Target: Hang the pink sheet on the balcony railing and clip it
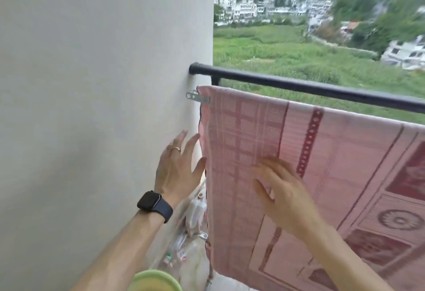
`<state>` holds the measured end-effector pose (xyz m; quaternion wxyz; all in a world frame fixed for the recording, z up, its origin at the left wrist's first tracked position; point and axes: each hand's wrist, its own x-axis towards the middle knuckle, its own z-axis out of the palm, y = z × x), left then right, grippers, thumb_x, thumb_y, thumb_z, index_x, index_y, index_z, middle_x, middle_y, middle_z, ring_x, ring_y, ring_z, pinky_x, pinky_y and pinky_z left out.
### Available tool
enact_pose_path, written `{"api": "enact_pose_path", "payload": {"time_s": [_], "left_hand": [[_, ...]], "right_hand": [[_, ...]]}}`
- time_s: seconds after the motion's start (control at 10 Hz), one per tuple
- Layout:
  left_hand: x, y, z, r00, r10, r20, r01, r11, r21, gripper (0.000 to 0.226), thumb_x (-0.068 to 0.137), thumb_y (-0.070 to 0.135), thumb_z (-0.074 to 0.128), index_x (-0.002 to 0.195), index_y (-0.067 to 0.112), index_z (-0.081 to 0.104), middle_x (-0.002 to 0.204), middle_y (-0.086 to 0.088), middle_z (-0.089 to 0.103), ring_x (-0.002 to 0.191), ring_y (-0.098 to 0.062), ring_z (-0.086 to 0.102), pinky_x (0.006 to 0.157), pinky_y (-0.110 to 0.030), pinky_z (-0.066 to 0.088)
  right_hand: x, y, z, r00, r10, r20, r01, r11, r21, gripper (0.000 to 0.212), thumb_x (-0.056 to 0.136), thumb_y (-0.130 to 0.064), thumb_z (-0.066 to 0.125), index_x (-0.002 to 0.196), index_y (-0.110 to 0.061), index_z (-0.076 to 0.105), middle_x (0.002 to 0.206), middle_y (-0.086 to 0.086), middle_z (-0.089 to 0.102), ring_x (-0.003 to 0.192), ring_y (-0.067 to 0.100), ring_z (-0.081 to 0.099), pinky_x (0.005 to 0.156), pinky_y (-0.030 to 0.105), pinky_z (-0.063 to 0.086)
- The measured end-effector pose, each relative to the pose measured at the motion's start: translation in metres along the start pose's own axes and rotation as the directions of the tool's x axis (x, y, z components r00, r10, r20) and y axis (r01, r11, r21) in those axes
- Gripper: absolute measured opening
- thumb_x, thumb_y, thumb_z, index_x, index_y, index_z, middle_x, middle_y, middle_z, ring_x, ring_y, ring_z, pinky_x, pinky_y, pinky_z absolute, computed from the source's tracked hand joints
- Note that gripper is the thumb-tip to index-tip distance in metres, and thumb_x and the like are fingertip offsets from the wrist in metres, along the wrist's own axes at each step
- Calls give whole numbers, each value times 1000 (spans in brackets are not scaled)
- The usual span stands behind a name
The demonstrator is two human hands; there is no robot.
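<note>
The pink patterned cloth sheet (322,152) hangs below the black metal railing (299,86). The right hand (285,194) lies on it, fingers spread, gripping nothing. At nine o'clock, the left hand (177,168) is open and empty.

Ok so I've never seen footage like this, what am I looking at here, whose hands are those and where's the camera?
The camera is worn on a person's head and looks forward and down, so you see their own bare hands. There is no machine. The left hand, with a ring and a black watch, is open beside the sheet's edge near the wall. The right hand lies open and flat on the pink sheet. The sheet hangs below the black balcony railing, and a metal clip sits at its top corner. Neither hand has a grip on anything.
</note>
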<state>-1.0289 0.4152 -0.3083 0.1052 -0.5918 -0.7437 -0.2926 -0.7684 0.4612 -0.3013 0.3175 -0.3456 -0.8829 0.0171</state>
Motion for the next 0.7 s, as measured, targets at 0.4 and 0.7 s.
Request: {"api": "enact_pose_path", "payload": {"time_s": [0.4,0.7], "left_hand": [[75,121,-17,988,153,-12,-146,964,224,74,92,68,17,156,32,8,165,-1,9,152,-24,3,121,-54,9],[72,130,-19,995,98,21,-100,958,269,80,90,76,13,156,32,2,165,0,1,152,-21,-7,121,-54,5]], "right_hand": [[43,55,-119,969,227,-100,-248,908,-338,59,98,-57,27,150,-29,31,153,-7,41,141,19,32,117,53,10],[44,52,-141,971,234,47,-214,942,-260,63,97,-63,25,153,-33,27,159,-7,33,146,16,26,118,50,11]]}}
